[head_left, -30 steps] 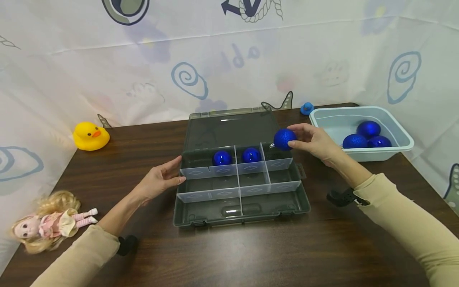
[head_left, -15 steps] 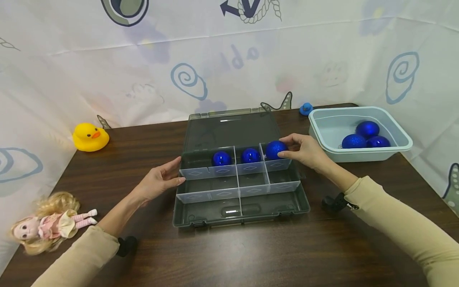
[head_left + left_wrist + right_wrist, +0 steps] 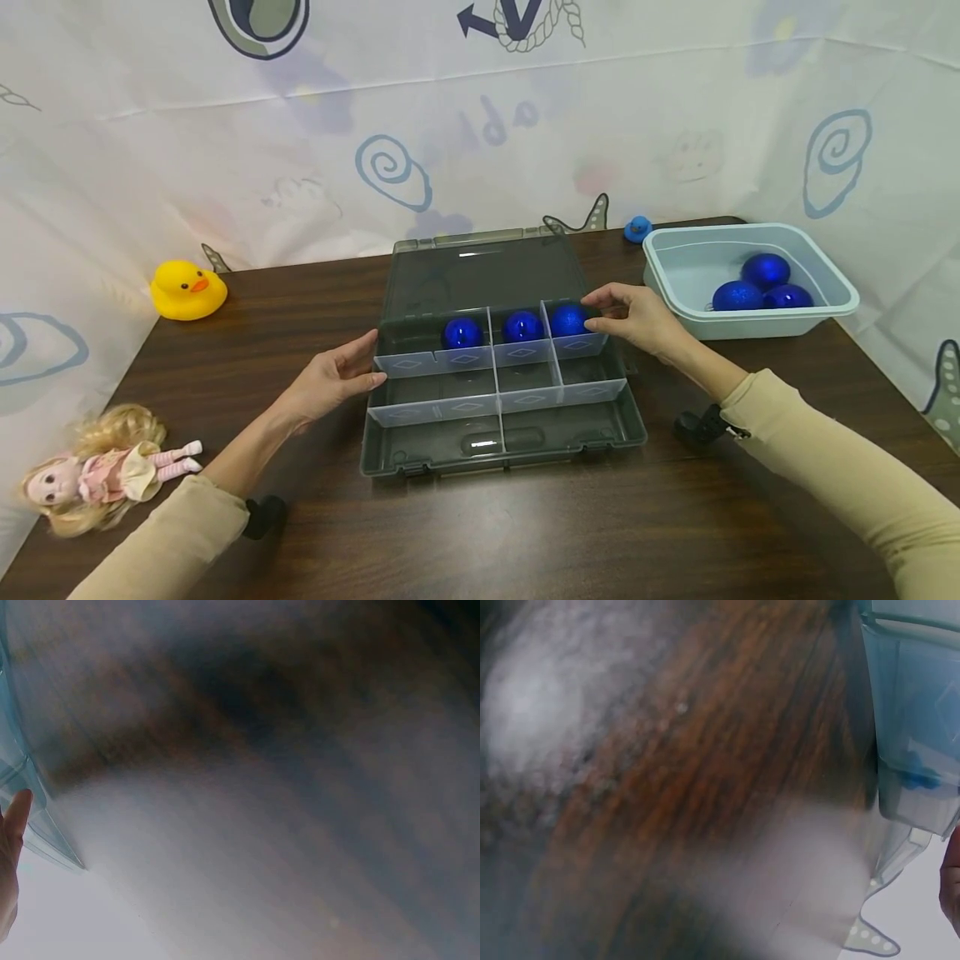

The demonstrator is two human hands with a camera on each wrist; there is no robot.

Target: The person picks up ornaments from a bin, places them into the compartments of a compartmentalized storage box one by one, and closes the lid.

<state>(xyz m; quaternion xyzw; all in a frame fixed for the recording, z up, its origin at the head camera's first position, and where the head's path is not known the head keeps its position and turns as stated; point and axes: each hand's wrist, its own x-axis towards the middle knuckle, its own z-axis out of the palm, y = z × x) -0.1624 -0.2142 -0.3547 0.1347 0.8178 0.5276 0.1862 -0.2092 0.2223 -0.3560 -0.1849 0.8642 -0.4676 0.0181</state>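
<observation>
A grey translucent divided box (image 3: 431, 437) lies on the table with its lid (image 3: 487, 279) folded back. Three blue baubles sit in its back row, one per compartment. The left one (image 3: 462, 333) and middle one (image 3: 522, 327) are glossy. The glittery bauble (image 3: 567, 319) occupies the right compartment. At that bauble's right edge are the thumb and fingertips of my right hand (image 3: 637, 317), spread and barely touching it. My left hand (image 3: 330, 379) rests against the box's left side with relaxed fingers. Each wrist view catches only a little of the hand.
A pale blue tub (image 3: 750, 327) with three more blue baubles (image 3: 767, 272) stands at the back right. Behind its left corner sits a small blue duck (image 3: 638, 229). A yellow duck (image 3: 187, 290) and a doll (image 3: 112, 477) are on the left. White printed cloth (image 3: 480, 125) borders the table.
My right hand has carried the glittery bauble left and down into the back right compartment, and its fingers have slipped to the bauble's edge. The left hand stays at the box.
</observation>
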